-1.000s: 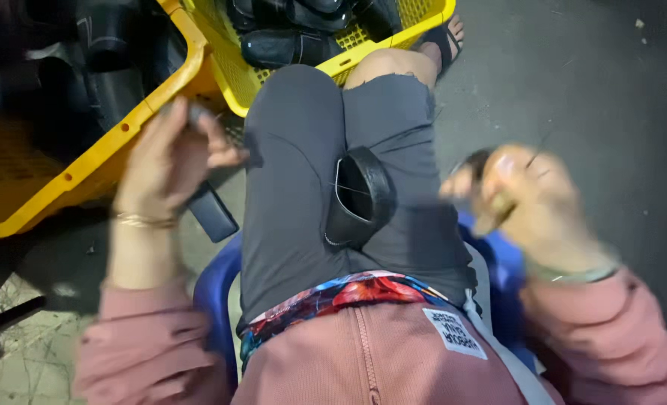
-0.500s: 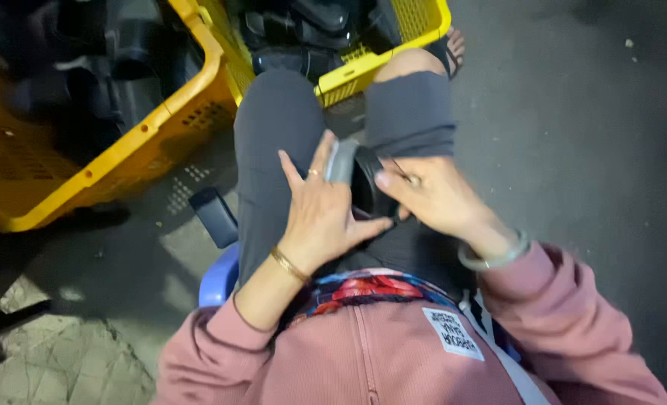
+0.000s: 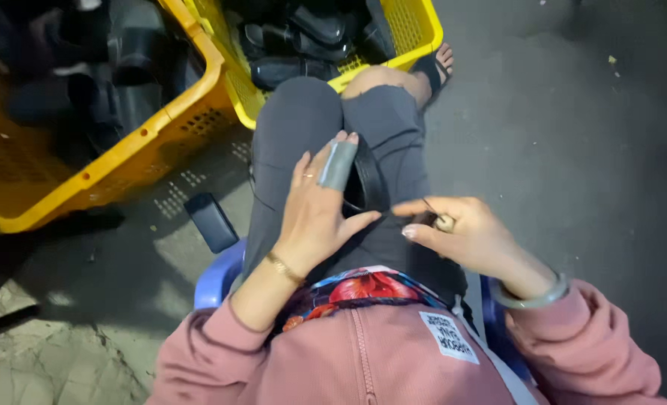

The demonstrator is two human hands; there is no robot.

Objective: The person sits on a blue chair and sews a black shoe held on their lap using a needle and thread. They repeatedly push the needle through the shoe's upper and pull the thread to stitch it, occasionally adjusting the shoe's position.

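Since half a second ago both hands have shifted slightly on the lap: the left hand (image 3: pixel 320 214) now lies flatter, fingers spread, and the right hand (image 3: pixel 465 236) has drawn back a little toward the body. Left hand rests palm-down on the dark trouser leg, pressing on a black curved plastic part (image 3: pixel 365 182) that lies on the thighs; one finger carries a grey wrap or tape, and a gold bracelet sits at the wrist. Right hand is closed in a pinch on a small tool (image 3: pixel 432 217) with a thin dark tip pointing toward the black part; what kind of tool it is cannot be told. A pale bangle is on the right wrist. The two hands are near each other but not touching. The person sits on a blue plastic stool (image 3: pixel 217 276), wearing a pink top. Ahead of the knees stand two yellow perforated crates (image 3: pixel 198 94), both holding more black parts. A separate black piece (image 3: pixel 210 221) lies on the grey concrete floor (image 3: pixel 573 150) just beside the left leg.
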